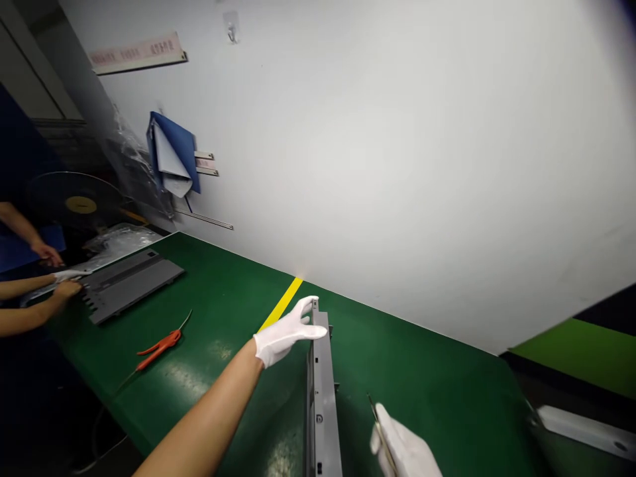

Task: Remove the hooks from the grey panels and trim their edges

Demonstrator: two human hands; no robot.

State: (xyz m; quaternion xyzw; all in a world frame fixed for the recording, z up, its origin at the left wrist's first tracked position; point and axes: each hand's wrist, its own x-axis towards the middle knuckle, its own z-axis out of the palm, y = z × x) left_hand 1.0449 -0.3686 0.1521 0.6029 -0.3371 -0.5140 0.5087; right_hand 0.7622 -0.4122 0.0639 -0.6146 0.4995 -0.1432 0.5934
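My left hand [288,331], in a white glove, grips the far end of a long grey panel [325,397] with thumb and fingers. The panel stands on its narrow edge on the green table, with small holes along its upper side and short tabs sticking out on the right. To the right of the panel, my right hand [405,444], gloved too, is closed around a slim pointed metal tool [379,427], perhaps tweezers. The tool's tip points up and away from me, apart from the panel. The picture's bottom edge cuts off the panel's near end and part of my right hand.
An orange air blow gun [161,348] lies on the green table [223,298] at the left. Beyond it, a co-worker's hands [67,285] touch another grey panel [134,281]. A white wall [372,165] rises behind the table, with a blue folder [173,152] hanging on it.
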